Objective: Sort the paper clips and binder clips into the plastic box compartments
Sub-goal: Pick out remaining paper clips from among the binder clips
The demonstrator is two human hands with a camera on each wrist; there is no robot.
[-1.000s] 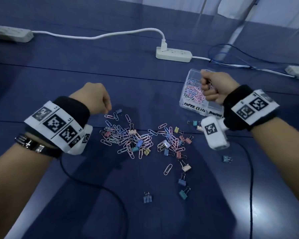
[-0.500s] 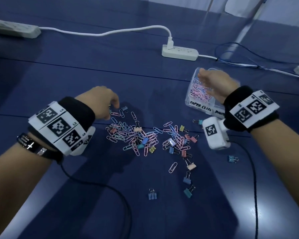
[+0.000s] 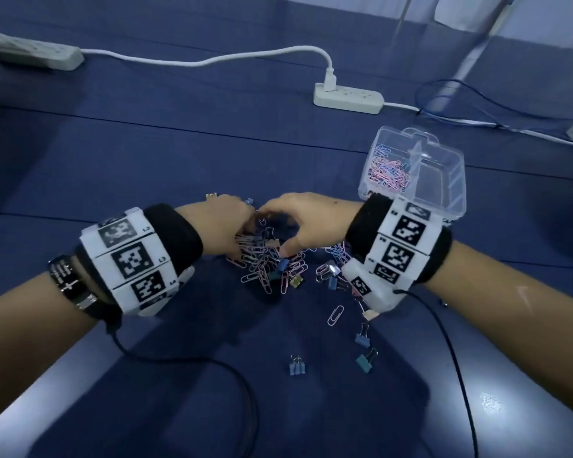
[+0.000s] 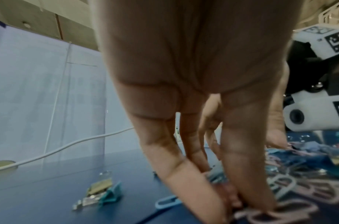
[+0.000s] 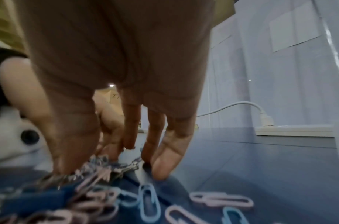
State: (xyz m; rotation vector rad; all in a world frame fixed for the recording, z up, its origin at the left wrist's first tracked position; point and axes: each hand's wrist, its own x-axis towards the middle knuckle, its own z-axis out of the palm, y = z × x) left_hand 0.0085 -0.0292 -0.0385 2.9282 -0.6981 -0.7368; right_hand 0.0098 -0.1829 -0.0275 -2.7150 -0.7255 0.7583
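A heap of pink and blue paper clips [image 3: 272, 266] mixed with small binder clips lies on the blue table. My left hand [image 3: 247, 231] reaches into its far left side; in the left wrist view its fingertips [image 4: 232, 201] come together and pinch pink paper clips. My right hand [image 3: 273, 233] arches over the heap. Its thumb [image 5: 69, 159] and straight fingers [image 5: 165, 163] press down on either side of a bunch of clips. The clear plastic box [image 3: 450, 180] stands behind my right wrist, with paper clips [image 3: 389, 171] in its left compartment. Its right compartment looks bare.
Loose binder clips lie nearer me: a blue one [image 3: 363, 338], a teal one [image 3: 364, 361] and a blue cluster [image 3: 297, 370]. Another binder clip [image 4: 101, 192] sits left of my left hand. A white power strip [image 3: 348, 99] and cables run along the back.
My right hand has left the box and come down to the heap. My left hand has moved right into the heap, so both hands now meet over it.
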